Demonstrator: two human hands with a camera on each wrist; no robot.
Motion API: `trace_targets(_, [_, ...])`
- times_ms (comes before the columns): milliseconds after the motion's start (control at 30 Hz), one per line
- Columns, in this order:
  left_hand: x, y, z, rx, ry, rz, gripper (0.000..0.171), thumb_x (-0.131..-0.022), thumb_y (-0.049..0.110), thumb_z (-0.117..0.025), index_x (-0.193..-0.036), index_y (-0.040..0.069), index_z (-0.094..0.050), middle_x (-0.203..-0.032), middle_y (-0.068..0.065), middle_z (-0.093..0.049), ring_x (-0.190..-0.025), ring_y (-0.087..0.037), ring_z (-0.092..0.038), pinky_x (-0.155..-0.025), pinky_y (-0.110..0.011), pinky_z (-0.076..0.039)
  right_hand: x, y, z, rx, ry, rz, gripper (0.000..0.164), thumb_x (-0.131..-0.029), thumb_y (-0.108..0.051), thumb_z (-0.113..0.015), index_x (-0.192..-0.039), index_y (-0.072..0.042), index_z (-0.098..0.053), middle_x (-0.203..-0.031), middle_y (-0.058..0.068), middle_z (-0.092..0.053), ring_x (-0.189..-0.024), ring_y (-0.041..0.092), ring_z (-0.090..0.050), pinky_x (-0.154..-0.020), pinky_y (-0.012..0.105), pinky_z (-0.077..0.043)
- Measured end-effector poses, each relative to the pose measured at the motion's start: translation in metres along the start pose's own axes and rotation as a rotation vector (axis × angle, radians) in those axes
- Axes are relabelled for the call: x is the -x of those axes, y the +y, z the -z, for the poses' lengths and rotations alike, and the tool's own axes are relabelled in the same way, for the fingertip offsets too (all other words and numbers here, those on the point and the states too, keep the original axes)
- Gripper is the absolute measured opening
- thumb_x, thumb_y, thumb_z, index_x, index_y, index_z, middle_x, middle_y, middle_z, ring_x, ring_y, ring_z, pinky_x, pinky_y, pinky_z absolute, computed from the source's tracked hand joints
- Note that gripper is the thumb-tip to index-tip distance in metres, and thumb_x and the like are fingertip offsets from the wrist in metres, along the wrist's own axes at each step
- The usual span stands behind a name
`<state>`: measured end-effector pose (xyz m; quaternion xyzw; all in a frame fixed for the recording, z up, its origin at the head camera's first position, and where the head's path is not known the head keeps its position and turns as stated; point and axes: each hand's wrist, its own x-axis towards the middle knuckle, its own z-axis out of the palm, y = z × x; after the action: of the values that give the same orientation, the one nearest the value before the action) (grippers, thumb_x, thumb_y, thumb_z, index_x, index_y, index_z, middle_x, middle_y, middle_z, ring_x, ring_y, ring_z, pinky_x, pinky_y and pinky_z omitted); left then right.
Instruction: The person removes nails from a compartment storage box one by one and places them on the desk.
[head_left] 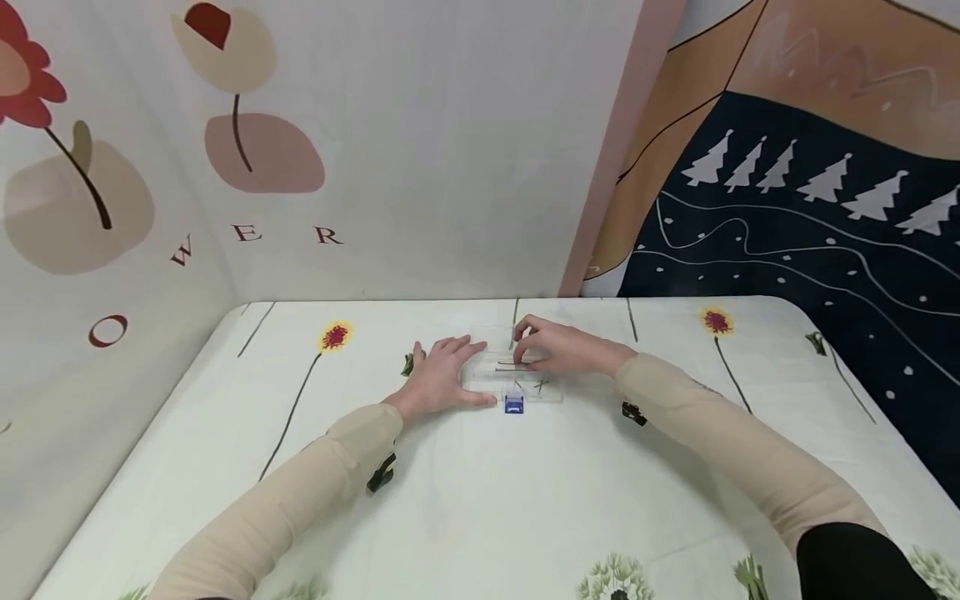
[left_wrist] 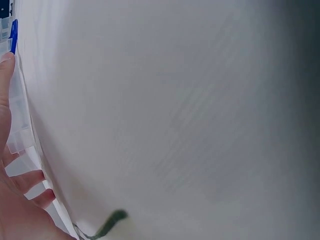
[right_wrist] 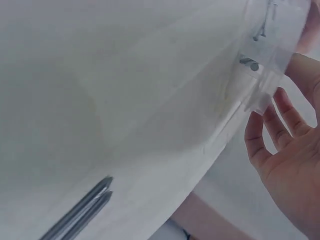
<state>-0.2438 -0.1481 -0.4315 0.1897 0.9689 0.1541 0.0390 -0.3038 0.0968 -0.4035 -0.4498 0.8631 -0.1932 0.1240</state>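
Observation:
A clear plastic compartment box [head_left: 553, 398] with a blue latch [head_left: 513, 405] lies near the table's middle. Thin dark pieces show inside it, and the right wrist view shows small metal screws [right_wrist: 249, 63] through its clear wall. My left hand [head_left: 441, 379] spans the box's left end, fingers spread at the back and thumb straight along the front, its tip beside the latch in the left wrist view. Over the right half of the box my right hand [head_left: 558, 346] bends its fingers downward, with thumb and fingertips at the compartments. I cannot tell whether it pinches a piece.
The table [head_left: 480, 508] has a white cloth printed with flowers and stems. A white printed curtain [head_left: 450, 167] hangs right behind its far edge, and a dark cloth with trees [head_left: 787, 225] hangs at the right.

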Motion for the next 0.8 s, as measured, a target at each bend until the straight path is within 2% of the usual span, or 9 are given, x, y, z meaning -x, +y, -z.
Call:
trace_targets(100, [0.0,0.001,0.001,-0.006,0.013,-0.007,0.096,-0.07,0.069,-0.07,-0.147,0.019,-0.043,-0.152,-0.013,-0.034,-0.137,-0.037,-0.029,-0.1,-0.077,-0.009,0.007,0.001,0.004,-0.079,0.041,-0.024,0.019,-0.088,-0.005,-0.07,-0.106,-0.011,-0.071,-0.121,0.008,-0.05,-0.108,0.024,-0.053,-0.094,0.041,-0.045])
trace_targets(200, [0.0,0.001,0.001,-0.009,0.007,-0.008,0.096,-0.071,0.069,-0.07,-0.147,0.019,-0.043,-0.153,-0.013,-0.033,-0.137,-0.037,-0.029,-0.1,-0.077,-0.009,0.014,0.001,0.005,-0.139,0.071,-0.039,0.021,-0.088,-0.004,-0.069,-0.109,-0.008,-0.068,-0.115,0.008,-0.054,-0.105,0.026,-0.054,-0.088,0.042,-0.047])
trace_targets(400, [0.001,0.0,0.0,-0.01,0.001,-0.007,0.096,-0.07,0.069,-0.071,-0.147,0.019,-0.042,-0.152,-0.013,-0.034,-0.137,-0.038,-0.029,-0.1,-0.077,-0.008,0.025,0.003,0.002,-0.221,0.142,-0.059,0.02,-0.089,-0.001,-0.066,-0.109,-0.004,-0.065,-0.104,0.005,-0.064,-0.096,0.021,-0.057,-0.078,0.036,-0.049])
trace_targets(533, [0.001,-0.001,-0.002,-0.023,0.005,-0.008,0.097,-0.07,0.07,-0.07,-0.147,0.019,-0.042,-0.152,-0.013,-0.034,-0.137,-0.038,-0.029,-0.1,-0.077,-0.009,0.031,0.002,0.0,-0.253,0.186,-0.082,0.02,-0.09,-0.001,-0.065,-0.109,-0.002,-0.063,-0.1,0.005,-0.066,-0.093,0.018,-0.059,-0.079,0.036,-0.049])
trace_targets(800, [0.001,0.0,0.0,-0.027,-0.003,-0.011,0.098,-0.07,0.071,-0.069,-0.148,0.019,-0.041,-0.153,-0.014,-0.033,-0.137,-0.038,-0.029,-0.1,-0.077,-0.009,0.04,0.008,0.0,-0.29,0.289,-0.055,0.017,-0.088,0.004,-0.065,-0.104,0.001,-0.062,-0.095,0.004,-0.068,-0.09,0.018,-0.062,-0.076,0.035,-0.049])
